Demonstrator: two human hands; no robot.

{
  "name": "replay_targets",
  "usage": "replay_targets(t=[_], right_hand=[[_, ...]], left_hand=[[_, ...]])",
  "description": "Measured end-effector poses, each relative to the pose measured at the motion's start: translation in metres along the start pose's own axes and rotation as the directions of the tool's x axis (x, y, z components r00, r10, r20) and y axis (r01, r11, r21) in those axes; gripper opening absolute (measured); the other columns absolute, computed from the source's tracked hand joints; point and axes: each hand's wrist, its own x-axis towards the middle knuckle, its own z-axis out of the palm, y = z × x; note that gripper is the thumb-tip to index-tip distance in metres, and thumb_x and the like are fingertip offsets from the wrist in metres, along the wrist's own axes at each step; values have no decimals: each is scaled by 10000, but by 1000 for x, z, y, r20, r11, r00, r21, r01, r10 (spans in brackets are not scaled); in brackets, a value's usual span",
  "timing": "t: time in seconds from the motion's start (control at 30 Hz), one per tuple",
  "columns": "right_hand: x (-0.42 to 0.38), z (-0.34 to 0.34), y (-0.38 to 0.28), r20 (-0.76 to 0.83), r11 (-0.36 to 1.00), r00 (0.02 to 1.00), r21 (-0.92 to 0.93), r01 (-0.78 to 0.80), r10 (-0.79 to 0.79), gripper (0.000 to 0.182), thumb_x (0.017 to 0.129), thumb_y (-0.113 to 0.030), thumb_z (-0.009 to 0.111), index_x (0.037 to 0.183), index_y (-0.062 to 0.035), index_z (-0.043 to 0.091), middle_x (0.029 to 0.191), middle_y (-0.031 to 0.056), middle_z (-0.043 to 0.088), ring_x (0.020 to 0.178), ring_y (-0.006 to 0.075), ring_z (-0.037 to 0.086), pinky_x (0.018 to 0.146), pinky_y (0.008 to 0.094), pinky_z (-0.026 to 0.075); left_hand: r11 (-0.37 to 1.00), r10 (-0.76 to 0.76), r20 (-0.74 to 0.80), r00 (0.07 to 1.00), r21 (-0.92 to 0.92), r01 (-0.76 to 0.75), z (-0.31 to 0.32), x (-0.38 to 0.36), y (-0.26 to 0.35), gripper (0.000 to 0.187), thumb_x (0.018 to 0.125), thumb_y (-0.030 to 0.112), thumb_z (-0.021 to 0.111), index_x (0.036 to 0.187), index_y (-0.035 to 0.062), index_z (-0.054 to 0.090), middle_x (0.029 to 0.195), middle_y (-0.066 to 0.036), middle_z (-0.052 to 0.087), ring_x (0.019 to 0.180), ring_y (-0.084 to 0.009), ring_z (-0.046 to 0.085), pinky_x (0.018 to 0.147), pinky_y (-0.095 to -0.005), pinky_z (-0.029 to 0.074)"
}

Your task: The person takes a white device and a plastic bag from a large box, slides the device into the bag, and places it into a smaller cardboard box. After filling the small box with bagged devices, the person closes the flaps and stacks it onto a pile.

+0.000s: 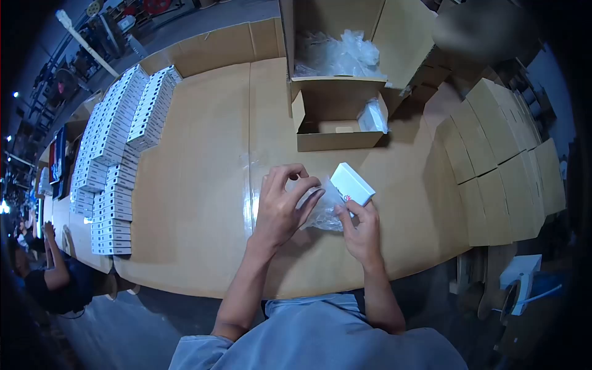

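A small white box (353, 184) with a red mark is tilted in my right hand (361, 229), the thumb and fingers closed on its lower end. Between my hands hangs a crumpled clear plastic bag (327, 211), touching the box's left side. My left hand (285, 202) is raised with curled fingers, its thumb and index fingertip close together at the bag's upper left edge. How much of the bag lies in each hand's fingers is partly hidden.
An open cardboard box (339, 142) holding a wrapped item (372, 116) stands ahead, before a larger carton (404, 43) of clear bags (351, 54). White box stacks (114, 135) line the left; brown cartons (493, 166) stand right. Another person (58, 277) is at far left.
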Motion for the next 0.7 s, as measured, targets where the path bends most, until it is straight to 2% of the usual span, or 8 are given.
replay_targets(t=[0.2, 0.3, 0.33, 0.43, 0.47, 0.57, 0.63, 0.7], right_hand=[[2, -9, -15, 33, 997, 999, -76, -7, 9, 198, 877, -180, 774, 943, -1, 721, 961, 210, 636, 918, 374, 634, 798, 430, 508], [-2, -10, -1, 149, 995, 988, -90, -29, 43, 196, 843, -162, 797, 939, -8, 723, 995, 215, 632, 932, 385, 633, 807, 444, 514], [-3, -10, 0, 152, 995, 988, -100, -9, 24, 197, 835, -155, 807, 928, -2, 726, 1001, 207, 634, 901, 359, 638, 784, 431, 519], [-5, -9, 2, 156, 989, 987, -128, 70, -50, 209, 808, -144, 837, 897, 12, 728, 1000, 187, 638, 836, 305, 648, 733, 401, 525], [-5, -9, 5, 153, 985, 984, -137, 109, -88, 220, 797, -146, 846, 888, 13, 725, 987, 183, 639, 832, 303, 647, 730, 399, 523], [-5, -10, 5, 103, 994, 993, -88, 60, -51, 236, 774, -141, 857, 872, 14, 710, 927, 180, 641, 834, 317, 639, 727, 405, 508], [-4, -10, 4, 57, 998, 998, -57, 8, -5, 240, 764, -133, 861, 861, 15, 700, 890, 173, 640, 820, 314, 629, 715, 402, 497], [-3, -12, 4, 12, 998, 1000, -57, -10, 11, 243, 755, -124, 868, 844, 15, 691, 863, 160, 636, 785, 292, 614, 691, 388, 487]], left_hand=[[995, -20, 60, 998, -93, 26, 4, 8, -6, 186, 836, 36, 768, 939, 11, 615, 899, -108, 630, 850, -261, 622, 763, -383, 489], [937, -271, 209, 940, -164, 307, 1, 13, -8, 129, 945, 70, 673, 996, -3, 579, 804, -121, 632, 774, -272, 633, 742, -370, 496], [958, -224, 173, 959, -142, 249, 7, 12, -14, 139, 1012, 148, 587, 1026, 26, 522, 692, -104, 646, 704, -301, 638, 741, -390, 464], [903, -346, 331, 878, -137, 407, 6, 19, -13, 156, 1016, 153, 584, 1060, 24, 507, 656, -127, 625, 607, -309, 604, 612, -385, 452], [848, -387, 356, 851, -226, 480, 9, 16, -19, 170, 1028, 176, 574, 1084, 33, 501, 591, -112, 581, 485, -260, 543, 506, -363, 422], [513, -566, 261, 782, -631, 582, 13, 14, -32, 194, 1074, 230, 503, 1082, 36, 512, 509, 21, 458, 464, -176, 491, 497, -343, 410], [319, -566, 203, 799, -840, 439, 11, 7, -50, 306, 1060, 333, 530, 1203, 69, 474, 818, -27, 574, 764, -152, 585, 657, -303, 473], [320, -694, -41, 719, -912, 256, 28, -5, -39, 408, 1041, 379, 561, 1289, 81, 437, 1041, -77, 593, 968, -155, 590, 783, -315, 508]])
